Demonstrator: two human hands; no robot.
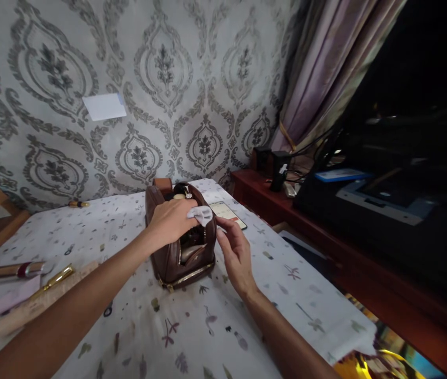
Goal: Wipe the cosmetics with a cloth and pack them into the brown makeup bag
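A dark brown zippered bag (164,263) stands unzipped on the patterned tablecloth (191,337), its opening facing up and toward me. My left hand (174,220) is over the opening, closed on a crumpled white tissue (200,215). At the bag's right edge, my right hand (236,252) pinches the rim between thumb and fingers. Several items sit inside the bag, mostly dark and partly covered by my left hand. Just behind my right hand lies a phone (229,213) with a lit screen.
To the left lie a brown and silver cylinder (10,271), a gold pen (55,279) and a pink strip (6,302). A small gold and dark item (78,203) is near the wall. On the right stands a red-brown cabinet (247,184) beside a large dark screen (413,158).
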